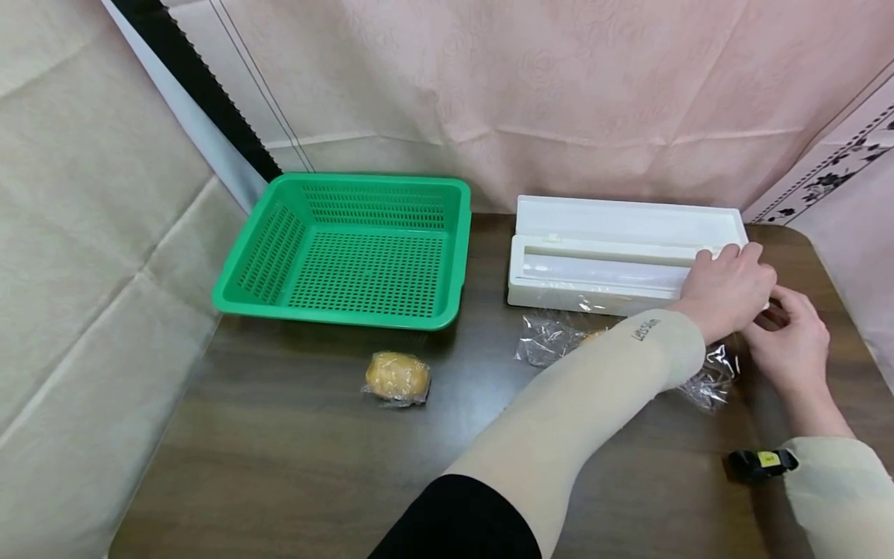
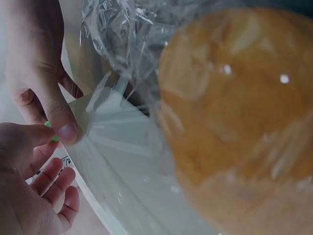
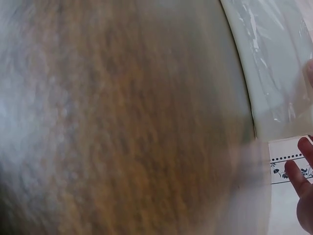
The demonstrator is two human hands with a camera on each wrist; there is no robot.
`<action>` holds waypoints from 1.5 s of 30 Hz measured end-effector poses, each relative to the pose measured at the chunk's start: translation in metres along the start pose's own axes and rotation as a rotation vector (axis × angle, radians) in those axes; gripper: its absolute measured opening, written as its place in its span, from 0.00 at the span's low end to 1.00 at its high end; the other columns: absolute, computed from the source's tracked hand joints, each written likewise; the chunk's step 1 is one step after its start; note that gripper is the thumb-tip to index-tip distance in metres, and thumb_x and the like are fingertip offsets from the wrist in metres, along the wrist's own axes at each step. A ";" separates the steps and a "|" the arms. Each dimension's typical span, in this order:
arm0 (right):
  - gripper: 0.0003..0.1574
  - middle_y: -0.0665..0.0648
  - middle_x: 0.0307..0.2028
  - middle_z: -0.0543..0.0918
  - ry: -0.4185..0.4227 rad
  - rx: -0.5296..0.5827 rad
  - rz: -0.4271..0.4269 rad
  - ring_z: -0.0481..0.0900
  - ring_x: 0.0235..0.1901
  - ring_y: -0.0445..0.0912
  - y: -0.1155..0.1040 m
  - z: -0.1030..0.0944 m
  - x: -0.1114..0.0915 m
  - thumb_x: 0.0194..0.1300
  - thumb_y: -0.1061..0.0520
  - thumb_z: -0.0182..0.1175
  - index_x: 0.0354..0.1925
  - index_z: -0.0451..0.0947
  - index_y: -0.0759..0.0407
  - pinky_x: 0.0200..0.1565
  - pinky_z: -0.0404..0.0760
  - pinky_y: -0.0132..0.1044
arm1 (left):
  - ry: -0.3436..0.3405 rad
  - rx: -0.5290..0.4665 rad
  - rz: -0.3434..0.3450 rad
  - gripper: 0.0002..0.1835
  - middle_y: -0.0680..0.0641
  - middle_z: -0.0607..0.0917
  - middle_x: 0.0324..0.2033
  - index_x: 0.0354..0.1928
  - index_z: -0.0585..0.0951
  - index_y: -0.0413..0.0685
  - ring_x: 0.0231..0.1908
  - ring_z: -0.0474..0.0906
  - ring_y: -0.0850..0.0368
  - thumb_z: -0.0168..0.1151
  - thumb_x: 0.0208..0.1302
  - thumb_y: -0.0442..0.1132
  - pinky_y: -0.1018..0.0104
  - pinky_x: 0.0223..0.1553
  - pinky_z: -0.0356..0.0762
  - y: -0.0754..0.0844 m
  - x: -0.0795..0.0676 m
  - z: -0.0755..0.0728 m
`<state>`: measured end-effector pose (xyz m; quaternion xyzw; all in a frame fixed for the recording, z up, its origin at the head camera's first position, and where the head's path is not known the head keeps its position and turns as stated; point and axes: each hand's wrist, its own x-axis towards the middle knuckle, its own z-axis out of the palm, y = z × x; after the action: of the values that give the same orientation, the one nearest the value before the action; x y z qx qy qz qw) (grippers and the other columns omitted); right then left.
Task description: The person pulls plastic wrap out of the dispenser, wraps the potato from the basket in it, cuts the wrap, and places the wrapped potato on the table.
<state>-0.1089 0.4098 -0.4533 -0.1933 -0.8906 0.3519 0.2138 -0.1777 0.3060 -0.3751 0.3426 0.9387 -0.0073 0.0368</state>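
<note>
A white cling film box (image 1: 594, 298) has its lid raised, with film drawn over its front. Both hands meet at the box's right end. My left hand (image 1: 726, 287) reaches over the front edge, and its thumb and finger pinch a small green piece (image 2: 55, 137). My right hand (image 1: 792, 341) comes from the right; its thumb (image 2: 68, 132) presses the clear film (image 2: 112, 142) at the box edge. A golden-brown bread roll (image 2: 239, 98) lies on film under the left forearm, mostly hidden by the sleeve in the head view.
A green plastic basket (image 1: 342, 321) stands left of the box. In front of it sits another bread roll (image 1: 398, 377) wrapped in film. The wooden table (image 1: 314, 481) meets pink cloth (image 1: 559, 93) at the back. A black wrist strap (image 1: 757, 464) is on the right sleeve.
</note>
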 end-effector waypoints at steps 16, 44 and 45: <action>0.32 0.44 0.51 0.77 0.031 -0.076 0.027 0.69 0.41 0.19 0.000 -0.001 0.000 0.57 0.52 0.68 0.61 0.76 0.49 0.49 0.71 0.16 | -0.026 0.027 0.014 0.13 0.68 0.63 0.60 0.53 0.72 0.81 0.59 0.61 0.71 0.41 0.74 0.56 0.62 0.59 0.60 -0.007 -0.006 -0.004; 0.41 0.46 0.60 0.76 0.049 -0.109 -0.003 0.68 0.38 0.15 -0.001 0.002 -0.002 0.50 0.46 0.74 0.63 0.73 0.44 0.48 0.70 0.15 | -0.038 0.052 0.066 0.14 0.63 0.65 0.60 0.56 0.73 0.78 0.59 0.63 0.67 0.43 0.74 0.53 0.62 0.56 0.62 -0.051 -0.024 -0.004; 0.42 0.45 0.61 0.76 0.046 -0.117 0.002 0.68 0.39 0.16 0.000 0.002 -0.002 0.51 0.45 0.73 0.63 0.73 0.43 0.49 0.71 0.16 | -0.038 0.056 0.068 0.14 0.62 0.66 0.59 0.55 0.73 0.78 0.59 0.63 0.66 0.42 0.75 0.52 0.62 0.56 0.62 -0.054 -0.026 -0.004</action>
<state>-0.1080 0.4074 -0.4548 -0.2142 -0.9043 0.2950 0.2221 -0.1929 0.2481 -0.3695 0.3751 0.9251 -0.0389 0.0450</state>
